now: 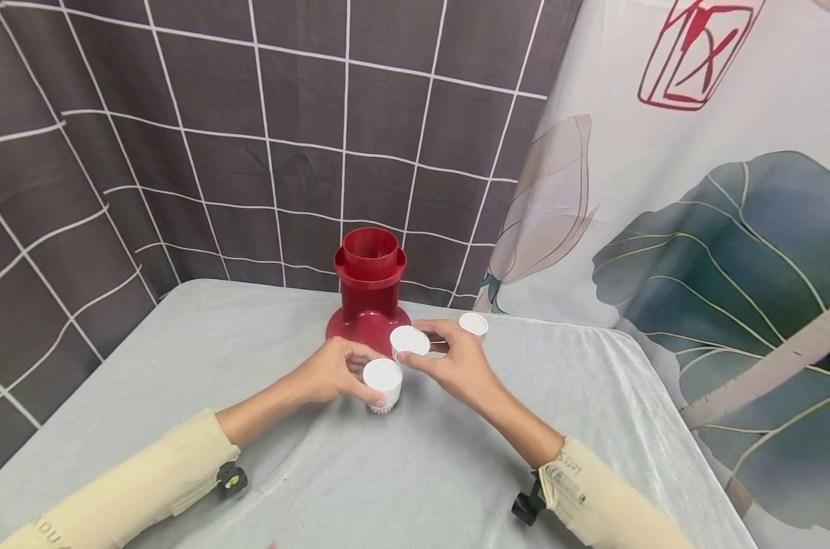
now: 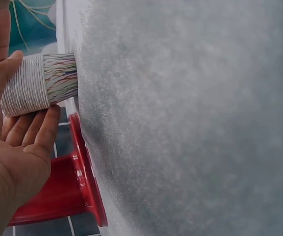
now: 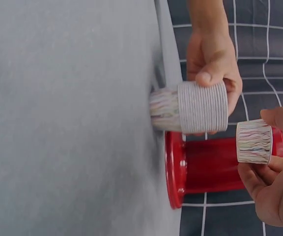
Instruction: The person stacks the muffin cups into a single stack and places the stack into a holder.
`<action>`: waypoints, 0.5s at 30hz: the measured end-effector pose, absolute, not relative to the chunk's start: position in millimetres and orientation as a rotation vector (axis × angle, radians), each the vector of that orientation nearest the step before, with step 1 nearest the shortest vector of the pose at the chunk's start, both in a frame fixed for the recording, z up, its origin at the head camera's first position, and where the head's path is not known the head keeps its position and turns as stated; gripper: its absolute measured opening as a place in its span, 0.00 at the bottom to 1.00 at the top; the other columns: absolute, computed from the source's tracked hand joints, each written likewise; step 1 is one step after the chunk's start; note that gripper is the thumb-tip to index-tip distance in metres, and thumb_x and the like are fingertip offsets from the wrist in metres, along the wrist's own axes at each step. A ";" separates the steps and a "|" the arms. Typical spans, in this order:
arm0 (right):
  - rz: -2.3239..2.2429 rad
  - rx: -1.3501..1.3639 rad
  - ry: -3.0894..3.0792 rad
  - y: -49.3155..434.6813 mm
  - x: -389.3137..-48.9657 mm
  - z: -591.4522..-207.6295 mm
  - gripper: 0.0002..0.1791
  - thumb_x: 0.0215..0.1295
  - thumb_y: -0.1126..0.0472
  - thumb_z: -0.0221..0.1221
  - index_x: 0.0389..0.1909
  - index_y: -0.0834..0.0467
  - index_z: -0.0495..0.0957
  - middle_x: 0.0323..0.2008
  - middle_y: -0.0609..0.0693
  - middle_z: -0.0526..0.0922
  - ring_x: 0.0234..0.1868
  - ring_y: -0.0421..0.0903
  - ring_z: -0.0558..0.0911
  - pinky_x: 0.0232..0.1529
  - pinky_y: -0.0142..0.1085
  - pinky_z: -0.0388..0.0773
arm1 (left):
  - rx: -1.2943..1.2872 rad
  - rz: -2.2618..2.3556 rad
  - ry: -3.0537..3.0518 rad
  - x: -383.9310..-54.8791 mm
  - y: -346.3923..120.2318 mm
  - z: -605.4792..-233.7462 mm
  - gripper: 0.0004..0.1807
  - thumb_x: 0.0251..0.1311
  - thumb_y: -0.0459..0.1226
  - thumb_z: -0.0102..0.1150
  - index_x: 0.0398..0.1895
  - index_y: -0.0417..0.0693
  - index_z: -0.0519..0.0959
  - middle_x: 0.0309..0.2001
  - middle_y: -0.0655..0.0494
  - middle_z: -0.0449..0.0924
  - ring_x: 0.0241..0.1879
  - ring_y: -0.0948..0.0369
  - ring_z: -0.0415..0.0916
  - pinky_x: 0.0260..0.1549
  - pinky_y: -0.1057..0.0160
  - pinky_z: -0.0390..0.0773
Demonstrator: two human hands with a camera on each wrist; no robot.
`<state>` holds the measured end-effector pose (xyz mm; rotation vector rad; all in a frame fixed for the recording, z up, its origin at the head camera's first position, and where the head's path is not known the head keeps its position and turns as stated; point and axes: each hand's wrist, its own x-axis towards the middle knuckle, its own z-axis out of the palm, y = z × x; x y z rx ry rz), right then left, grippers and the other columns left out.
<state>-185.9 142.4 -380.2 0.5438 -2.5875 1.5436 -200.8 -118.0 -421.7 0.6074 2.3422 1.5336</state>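
My left hand (image 1: pixel 335 370) grips a stack of paper baking cups (image 1: pixel 383 385), its thumb and fingers on opposite sides. In the left wrist view the ribbed rims of the stack (image 2: pixel 27 83) show above the streaked side of the lowest cup. A single baking cup (image 1: pixel 410 341) is pinched in my right hand (image 1: pixel 461 364), up and to the right of the stack. Colored wavy lines mark that single cup (image 3: pixel 254 141) in the right wrist view. Right behind both hands stands a glossy red holder (image 1: pixel 370 297), a wide-based upright tube with an open top.
Another white cup (image 1: pixel 473 324) is at the table's back edge, right of my right hand. A light grey cloth covers the table (image 1: pixel 250 343). A dark grid-patterned curtain (image 1: pixel 305 160) hangs behind it, and a leaf-printed sheet (image 1: pixel 661 229) hangs at right.
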 end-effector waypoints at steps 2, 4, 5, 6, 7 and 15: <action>1.551 0.563 -2.593 138.2 -184.0 -379.5 0.30 0.65 0.57 0.80 0.67 0.60 0.87 0.61 0.55 0.91 0.60 0.53 0.91 0.65 0.44 0.91 | 0.613 1.527 2.349 -200.9 -118.4 -421.5 0.30 0.53 0.37 0.90 0.61 0.42 0.91 0.51 0.49 0.96 0.51 0.55 0.96 0.53 0.63 0.93; 1.548 0.585 -2.603 134.5 -181.6 -379.0 0.30 0.65 0.56 0.80 0.67 0.58 0.87 0.62 0.54 0.90 0.60 0.51 0.90 0.64 0.42 0.91 | 0.620 1.520 2.353 -200.9 -118.5 -421.1 0.30 0.53 0.37 0.90 0.61 0.41 0.91 0.52 0.49 0.96 0.51 0.55 0.96 0.53 0.62 0.93; 1.548 0.596 -2.609 132.8 -180.3 -379.0 0.30 0.65 0.56 0.80 0.67 0.58 0.87 0.62 0.53 0.90 0.60 0.50 0.90 0.63 0.41 0.91 | 0.627 1.519 2.353 -201.0 -118.5 -421.1 0.30 0.53 0.37 0.90 0.60 0.41 0.91 0.52 0.49 0.96 0.51 0.54 0.96 0.53 0.62 0.93; 1.547 0.611 -2.611 131.2 -179.1 -379.1 0.30 0.65 0.56 0.80 0.67 0.58 0.87 0.62 0.53 0.90 0.59 0.50 0.90 0.63 0.41 0.92 | 0.633 1.516 2.351 -200.9 -118.6 -421.1 0.29 0.53 0.38 0.90 0.60 0.41 0.91 0.52 0.49 0.96 0.51 0.55 0.96 0.53 0.62 0.93; 1.544 0.622 -2.616 129.7 -177.8 -379.3 0.30 0.65 0.56 0.80 0.67 0.58 0.88 0.61 0.53 0.90 0.58 0.50 0.91 0.62 0.40 0.92 | 0.639 1.516 2.350 -200.9 -118.6 -421.1 0.29 0.54 0.38 0.90 0.59 0.41 0.91 0.52 0.49 0.96 0.51 0.55 0.96 0.53 0.63 0.93; 1.516 0.687 -2.675 122.7 -171.4 -383.7 0.27 0.65 0.54 0.80 0.64 0.55 0.89 0.54 0.49 0.91 0.53 0.44 0.91 0.59 0.32 0.90 | 0.662 1.539 2.325 -200.1 -119.2 -420.7 0.25 0.53 0.37 0.90 0.55 0.43 0.92 0.48 0.50 0.97 0.47 0.57 0.96 0.49 0.67 0.91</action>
